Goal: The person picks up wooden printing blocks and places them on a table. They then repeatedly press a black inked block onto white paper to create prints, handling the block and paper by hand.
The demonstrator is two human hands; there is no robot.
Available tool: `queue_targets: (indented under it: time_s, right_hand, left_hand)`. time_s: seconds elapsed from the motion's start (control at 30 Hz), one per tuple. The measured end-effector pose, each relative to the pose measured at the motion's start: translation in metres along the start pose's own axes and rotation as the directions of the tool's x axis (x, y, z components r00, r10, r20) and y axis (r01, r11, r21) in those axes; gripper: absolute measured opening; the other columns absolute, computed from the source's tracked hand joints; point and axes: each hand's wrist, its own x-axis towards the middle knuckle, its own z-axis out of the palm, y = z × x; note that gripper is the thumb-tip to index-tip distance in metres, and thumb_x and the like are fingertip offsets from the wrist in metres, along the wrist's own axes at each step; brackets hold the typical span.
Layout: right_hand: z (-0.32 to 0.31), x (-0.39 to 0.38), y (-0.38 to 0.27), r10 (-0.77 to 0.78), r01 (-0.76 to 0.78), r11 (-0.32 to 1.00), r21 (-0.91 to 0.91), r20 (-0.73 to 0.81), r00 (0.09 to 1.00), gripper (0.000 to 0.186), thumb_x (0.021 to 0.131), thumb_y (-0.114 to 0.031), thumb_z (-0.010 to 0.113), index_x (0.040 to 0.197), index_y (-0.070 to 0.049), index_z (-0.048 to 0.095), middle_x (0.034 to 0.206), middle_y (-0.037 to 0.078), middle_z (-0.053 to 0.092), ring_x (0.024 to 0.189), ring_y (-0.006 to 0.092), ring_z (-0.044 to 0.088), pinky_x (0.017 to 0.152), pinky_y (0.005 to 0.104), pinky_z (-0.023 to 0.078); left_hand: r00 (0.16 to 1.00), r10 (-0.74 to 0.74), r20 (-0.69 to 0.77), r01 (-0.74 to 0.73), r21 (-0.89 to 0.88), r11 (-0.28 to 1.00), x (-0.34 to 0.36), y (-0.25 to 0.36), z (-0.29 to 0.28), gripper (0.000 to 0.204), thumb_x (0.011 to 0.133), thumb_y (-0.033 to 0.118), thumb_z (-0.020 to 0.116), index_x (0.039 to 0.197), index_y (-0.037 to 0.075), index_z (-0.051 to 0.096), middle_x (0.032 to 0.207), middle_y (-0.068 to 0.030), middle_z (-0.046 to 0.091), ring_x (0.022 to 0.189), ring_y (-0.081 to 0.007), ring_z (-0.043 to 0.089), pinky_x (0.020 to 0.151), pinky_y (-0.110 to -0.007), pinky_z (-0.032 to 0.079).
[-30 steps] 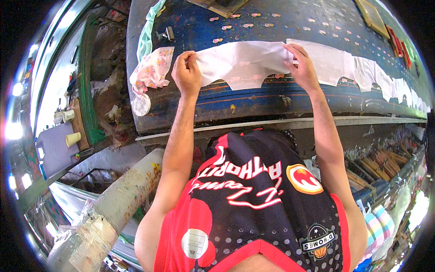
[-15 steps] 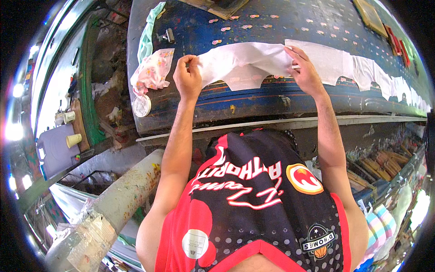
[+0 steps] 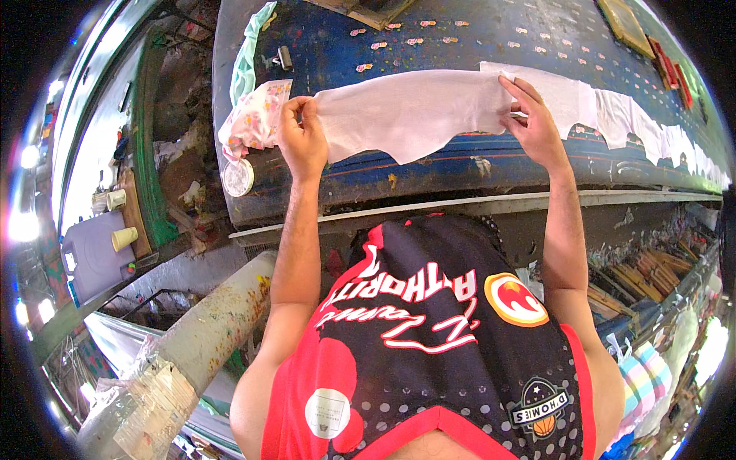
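Observation:
A white cut fabric piece (image 3: 406, 111) stretches between my two hands, close above the long blue table (image 3: 368, 46). Its left end is pinched in the closed fingers of my left hand (image 3: 303, 138). At the other end, my right hand (image 3: 534, 126) grips the upper corner between thumb and fingers. The cloth looks taut and nearly flat, its scalloped lower edge toward me. More white fabric pieces (image 3: 571, 96) lie in a row, continuing to the right along the table. The held piece's right end meets or overlaps the first of them; which lies on top is partly hidden by my hand.
Left of my left hand lie a floral-print cloth (image 3: 261, 111), a mint-green cloth (image 3: 244, 65) and a round white lid or tub (image 3: 238, 178). A small dark tool (image 3: 284, 57) rests behind. Framed screens (image 3: 629, 29) lie far right. A thick pipe (image 3: 207, 337) runs at lower left.
My left hand has moved slightly left and my right hand slightly right. The fabric between them has gone from rumpled and sagging to stretched and smoother.

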Motion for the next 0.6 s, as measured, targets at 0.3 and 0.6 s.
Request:
queue_targets:
  time_s: [0.3,0.6]
  right_hand:
    - [0.023,0.026,0.059,0.032,-0.029,0.998,-0.062,0.047,0.998,0.074,0.095,0.006,0.07,0.162,-0.019,0.052,0.166,0.013,0.039,0.116,0.0216,0.062,0.096,0.0334,0.061]
    - [0.027,0.035,0.079,-0.071,0.075,0.991,-0.109,0.041,0.997,0.069,0.093,0.002,0.068,0.159,-0.013,0.053,0.165,0.019,0.044,0.137,0.0309,0.059,0.11,0.0386,0.054]
  left_hand:
    - [0.987,0.145,0.065,-0.158,0.267,0.951,0.022,-0.052,0.035,0.017,0.104,0.021,0.069,0.106,0.004,0.07,0.094,-0.0133,0.075,0.088,-0.0343,0.073,0.078,-0.045,0.056]
    - [0.981,0.154,0.117,-0.184,0.319,0.93,0.022,-0.069,0.041,0.015,0.104,0.021,0.068,0.105,0.005,0.069,0.096,-0.0137,0.075,0.092,-0.0367,0.073,0.081,-0.047,0.055]
